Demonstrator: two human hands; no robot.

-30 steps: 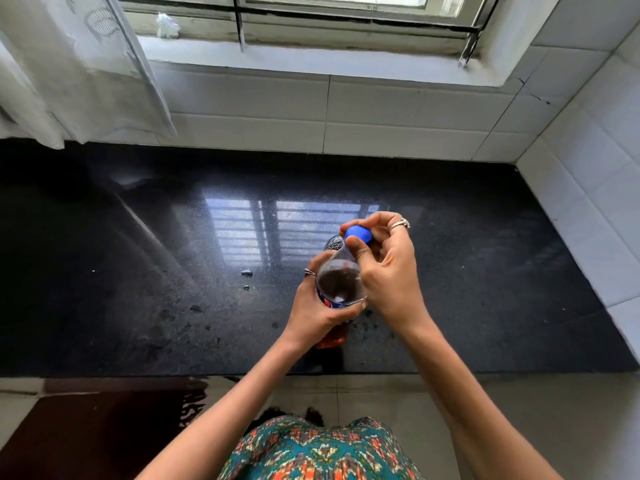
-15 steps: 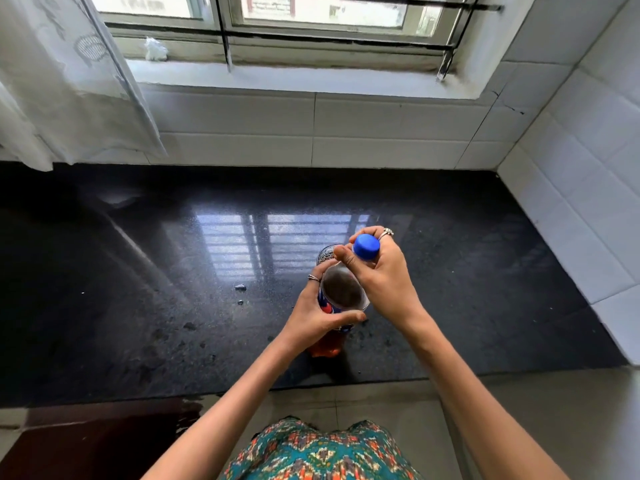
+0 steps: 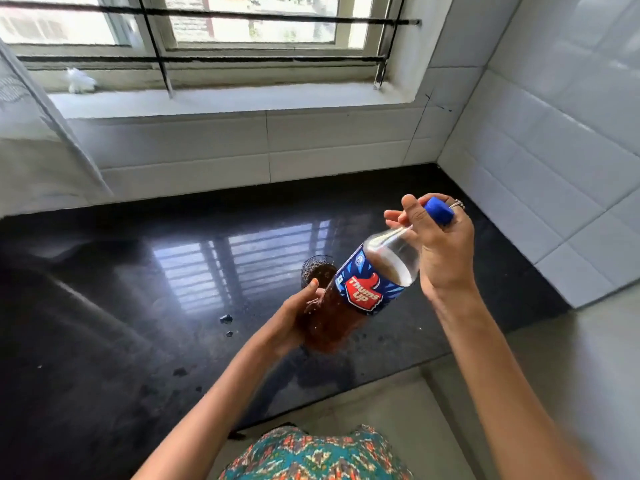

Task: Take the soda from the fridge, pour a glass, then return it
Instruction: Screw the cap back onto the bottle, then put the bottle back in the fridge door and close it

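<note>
Soda bottle tilted up-right over the table, base wrapped in left hand, right hand pinching the blue cap, probably screwed on, filled glass just behind, so fridge next.

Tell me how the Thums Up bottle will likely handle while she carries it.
The Thums Up bottle looks about half full of cola, so probably moderately heavy with weight sloshing toward the base in the left hand. Thin clear plastic likely dents under a hard squeeze. The blue cap is on under the right hand, so spills seem unlikely.
</note>
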